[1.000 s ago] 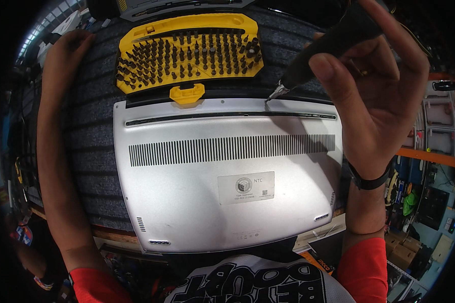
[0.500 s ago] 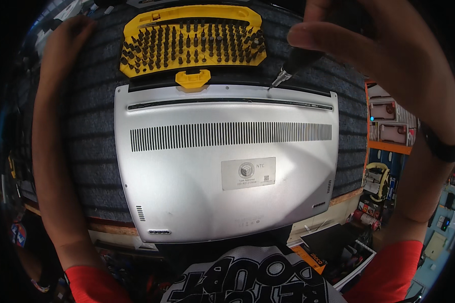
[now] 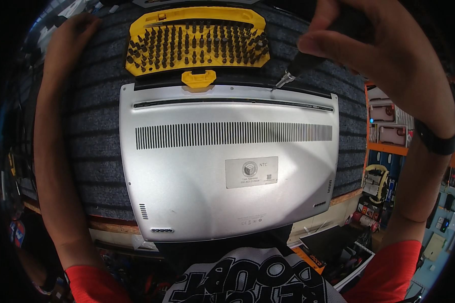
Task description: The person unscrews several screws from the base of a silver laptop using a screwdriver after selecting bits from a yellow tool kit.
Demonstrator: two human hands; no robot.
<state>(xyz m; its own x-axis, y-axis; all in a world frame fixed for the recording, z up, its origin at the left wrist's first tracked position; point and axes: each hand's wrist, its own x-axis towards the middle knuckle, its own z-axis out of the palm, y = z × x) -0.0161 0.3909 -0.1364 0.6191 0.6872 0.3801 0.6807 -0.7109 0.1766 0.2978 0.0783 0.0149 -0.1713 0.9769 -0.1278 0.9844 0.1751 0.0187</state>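
The flat silver metal laptop [image 3: 227,161] lies upside down on the dark grey ribbed mat [image 3: 96,151] that covers the table, and its bottom faces up. A long row of thin air slots runs across it, and a small grey sticker sits below the slots. Just past the far edge of the laptop is a yellow plastic tray full of little dark screwdriver bits [image 3: 197,43]. The tray's yellow tab touches the far edge of the laptop. The right hand [image 3: 374,55] is up above the far right corner of the laptop. Its fingers are closed around a black screwdriver with a shiny metal tip [image 3: 298,68]. The tip points down at the far edge of the laptop, near the middle right. A black band goes around the right wrist. The left hand [image 3: 71,38] lies on the mat to the left of the yellow tray, far from the laptop's near edge. It looks loose and holds nothing.
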